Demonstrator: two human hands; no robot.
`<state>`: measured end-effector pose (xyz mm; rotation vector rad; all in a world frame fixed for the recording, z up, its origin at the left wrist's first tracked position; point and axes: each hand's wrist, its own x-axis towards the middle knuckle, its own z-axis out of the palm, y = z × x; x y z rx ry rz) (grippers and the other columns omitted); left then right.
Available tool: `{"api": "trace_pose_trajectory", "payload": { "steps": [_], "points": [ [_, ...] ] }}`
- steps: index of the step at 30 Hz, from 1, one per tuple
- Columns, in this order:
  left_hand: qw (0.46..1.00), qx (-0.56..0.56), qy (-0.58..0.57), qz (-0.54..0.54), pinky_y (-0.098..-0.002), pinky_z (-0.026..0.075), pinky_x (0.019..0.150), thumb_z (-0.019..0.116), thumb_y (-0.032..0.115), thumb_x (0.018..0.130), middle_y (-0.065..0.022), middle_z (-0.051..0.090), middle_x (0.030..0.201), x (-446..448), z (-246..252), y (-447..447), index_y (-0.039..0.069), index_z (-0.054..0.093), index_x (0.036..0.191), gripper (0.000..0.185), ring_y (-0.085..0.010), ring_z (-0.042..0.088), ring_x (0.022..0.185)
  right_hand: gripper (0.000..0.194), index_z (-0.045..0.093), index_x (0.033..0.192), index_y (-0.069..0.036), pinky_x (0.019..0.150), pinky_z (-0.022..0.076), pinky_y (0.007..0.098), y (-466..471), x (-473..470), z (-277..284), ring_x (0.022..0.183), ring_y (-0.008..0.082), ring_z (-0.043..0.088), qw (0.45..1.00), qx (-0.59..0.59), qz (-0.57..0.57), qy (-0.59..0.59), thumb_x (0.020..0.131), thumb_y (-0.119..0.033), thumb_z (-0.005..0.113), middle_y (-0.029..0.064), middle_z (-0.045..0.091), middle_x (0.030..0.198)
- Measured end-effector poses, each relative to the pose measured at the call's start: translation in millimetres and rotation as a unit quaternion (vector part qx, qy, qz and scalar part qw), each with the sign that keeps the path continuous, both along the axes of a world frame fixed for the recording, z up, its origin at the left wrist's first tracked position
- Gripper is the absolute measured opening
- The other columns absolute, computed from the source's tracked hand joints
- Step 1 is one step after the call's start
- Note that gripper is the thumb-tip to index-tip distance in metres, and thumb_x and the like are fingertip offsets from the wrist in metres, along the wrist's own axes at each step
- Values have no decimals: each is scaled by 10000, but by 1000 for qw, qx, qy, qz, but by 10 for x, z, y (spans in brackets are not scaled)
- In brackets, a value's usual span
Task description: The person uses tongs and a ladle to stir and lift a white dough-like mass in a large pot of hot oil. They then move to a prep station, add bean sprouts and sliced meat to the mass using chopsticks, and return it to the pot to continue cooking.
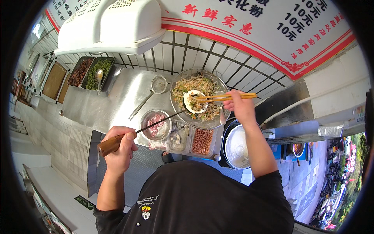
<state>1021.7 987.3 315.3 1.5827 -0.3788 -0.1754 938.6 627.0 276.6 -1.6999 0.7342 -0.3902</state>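
Note:
My left hand (pixel 122 150) grips the wooden handle of a long-shafted ladle (pixel 160 122). Its round head, lined with white batter (pixel 188 99) and holding some shredded filling, is over a large clear basin (pixel 175 112) of shredded vegetable mix (pixel 190 83). In my right hand (pixel 242 109) is a pair of wooden chopsticks (pixel 222 96), their tips at the filling in the ladle. A utensil handle (pixel 223 115) leans over the basin's right side, below my right hand. Nearer me are a bowl of raw meat (pixel 156 124), a container of what look like shucked oysters (pixel 178 137) and a tub of peanuts (pixel 202 142).
A pot of white batter (pixel 238 146) stands below my right forearm. Left of the basin, a strainer (pixel 159 84) lies on the steel counter (pixel 125 87). Two trays hold chopped greens (pixel 99 70) and brown pieces (pixel 81 71). A tiled wall (pixel 192 49) rises behind.

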Motion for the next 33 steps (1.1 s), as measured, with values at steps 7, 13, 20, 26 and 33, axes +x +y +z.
{"api": "trace_pose_trajectory", "payload": {
  "steps": [7, 13, 20, 26, 33],
  "points": [
    [1000, -15, -13, -18, -188, 387, 386, 601, 124, 899, -64, 615, 715, 17, -33, 6, -7, 602, 886, 131, -63, 525, 462, 363, 637, 958, 18, 565, 493, 235, 1, -14, -285, 598, 126, 632, 998, 48, -13, -26, 969, -299, 460, 102, 664, 736],
    [999, -14, -24, -16, -188, 385, 384, 604, 142, 902, -70, 617, 723, 27, -45, 12, -9, 600, 890, 152, -65, 526, 462, 412, 636, 967, 14, 565, 486, 227, -76, -143, -182, 596, 119, 626, 995, 31, -73, -53, 970, -354, 451, 99, 670, 744],
    [1000, 6, -22, 1, -189, 384, 381, 607, 157, 899, -63, 614, 728, 70, -100, -40, -3, 602, 889, 160, -66, 513, 451, 426, 650, 968, 27, 572, 485, 243, -190, -193, -297, 565, 106, 595, 996, -13, -69, -56, 975, -345, 442, 87, 652, 694],
    [999, 5, -35, 4, -193, 382, 383, 603, 161, 903, -65, 609, 731, 107, -142, -6, -1, 597, 879, 164, -68, 516, 454, 444, 649, 916, 17, 535, 492, 262, -360, -326, -782, 522, 147, 617, 981, -54, -143, 122, 959, -369, 432, 92, 654, 655],
    [998, 20, -64, 7, -193, 365, 377, 602, 162, 909, -71, 607, 738, 113, -129, 5, -2, 587, 869, 169, -63, 496, 447, 386, 620, 919, 39, 525, 510, 280, -479, -391, -1120, 564, 189, 637, 965, 165, -205, -22, 938, -307, 449, 130, 669, 734]
  ]
}}
